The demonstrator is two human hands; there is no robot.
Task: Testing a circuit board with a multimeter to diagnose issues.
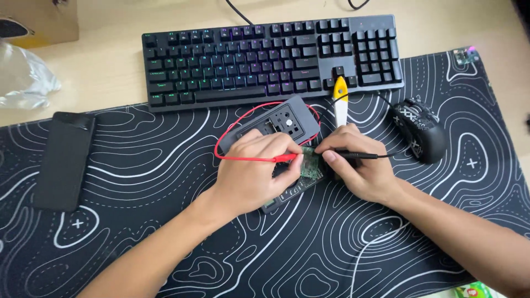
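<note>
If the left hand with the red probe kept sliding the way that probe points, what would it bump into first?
The left hand aims its red probe rightward at the green circuit board, so that comes first; just beyond is the right hand. Depth is hard to judge.

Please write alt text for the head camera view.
The left hand holds a red probe and the right hand a black probe on a green circuit board. Behind them lie a grey multimeter and a keyboard.
</note>
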